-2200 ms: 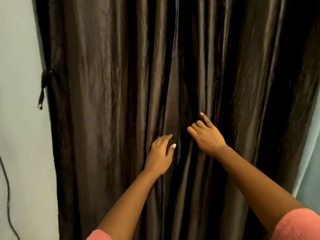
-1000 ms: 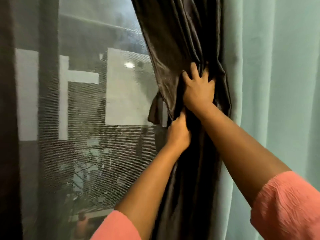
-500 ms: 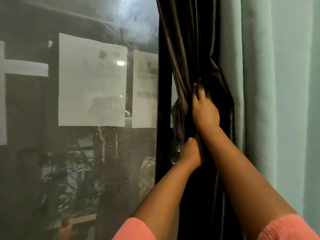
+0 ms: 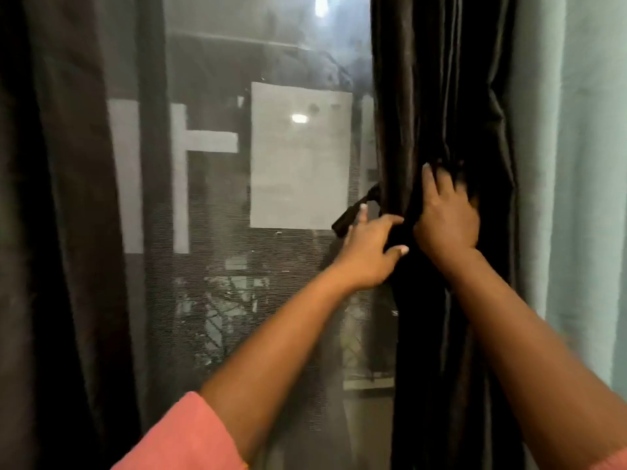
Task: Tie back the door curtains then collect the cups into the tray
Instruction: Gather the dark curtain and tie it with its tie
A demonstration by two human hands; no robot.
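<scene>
Head view: right hand (image 4: pixel 446 222) fingers clamp gathered curtain (image 4: pixel 437 96); left hand (image 4: pixel 368 252) fingers spread apart.

A mesh-screened glass door (image 4: pixel 237 266) (a ceiling light glints in it) fills the left of the hands, a pale green wall (image 4: pixel 583 164) their right.

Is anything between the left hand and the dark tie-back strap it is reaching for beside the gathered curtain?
Nothing visible. The left hand is right at the strap, with its index finger against it, in front of the mesh screen. The right hand grips the bunched curtain just beside it.
</scene>
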